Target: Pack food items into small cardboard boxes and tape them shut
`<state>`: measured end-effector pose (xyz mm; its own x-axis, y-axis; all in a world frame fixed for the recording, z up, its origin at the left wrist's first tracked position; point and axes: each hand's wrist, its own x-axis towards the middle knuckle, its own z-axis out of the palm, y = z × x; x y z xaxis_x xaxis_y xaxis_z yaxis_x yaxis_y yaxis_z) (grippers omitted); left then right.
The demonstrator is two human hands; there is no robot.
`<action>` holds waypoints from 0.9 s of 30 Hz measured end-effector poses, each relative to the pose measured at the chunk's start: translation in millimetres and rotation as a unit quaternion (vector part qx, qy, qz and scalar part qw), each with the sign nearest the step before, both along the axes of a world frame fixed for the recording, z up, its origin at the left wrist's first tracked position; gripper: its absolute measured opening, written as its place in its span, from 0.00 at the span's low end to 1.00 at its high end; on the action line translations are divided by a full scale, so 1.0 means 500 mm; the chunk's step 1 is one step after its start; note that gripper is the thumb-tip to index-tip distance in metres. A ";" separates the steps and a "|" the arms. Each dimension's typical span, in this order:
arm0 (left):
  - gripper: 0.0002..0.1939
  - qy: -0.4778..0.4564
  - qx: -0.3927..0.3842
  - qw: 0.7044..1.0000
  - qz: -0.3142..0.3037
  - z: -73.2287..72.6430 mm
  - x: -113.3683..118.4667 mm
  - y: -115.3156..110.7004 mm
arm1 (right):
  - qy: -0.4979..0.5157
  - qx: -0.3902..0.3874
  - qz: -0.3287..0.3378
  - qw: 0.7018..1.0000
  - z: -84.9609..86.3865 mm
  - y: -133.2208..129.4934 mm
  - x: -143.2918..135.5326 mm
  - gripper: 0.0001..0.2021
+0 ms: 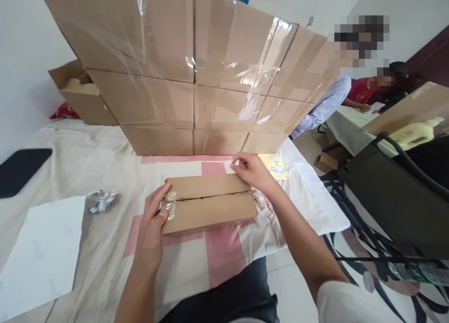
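A flat, closed cardboard box [210, 211] lies in front of me, its two top flaps meeting along a lengthwise seam. Clear tape covers the left end of that seam. My left hand [154, 220] grips the box's left end, thumb on top and fingers round the far side. Over the far right part of the box is my right hand [247, 166], its fingers curled in a pinch; whatever may be between them is too small to make out. Beside the box's right end, partly under my right forearm, sits a white and red object [261, 211] whose kind I cannot tell.
A wall of taped cardboard boxes [224, 103] stands right behind the work area. On the cloth lie a white sheet [45, 253], crumpled clear tape [102, 201], a black flat object [24, 171] and a yellow printed sheet [273, 166]. Two people are at the right, beyond a chair [396, 192].
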<state>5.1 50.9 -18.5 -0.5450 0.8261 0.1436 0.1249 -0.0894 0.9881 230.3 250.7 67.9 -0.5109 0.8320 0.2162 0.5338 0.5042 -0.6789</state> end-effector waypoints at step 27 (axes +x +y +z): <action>0.11 -0.056 -0.092 0.994 0.026 0.054 -0.047 0.038 | 0.023 0.054 -0.308 0.950 -0.254 0.215 0.439 0.16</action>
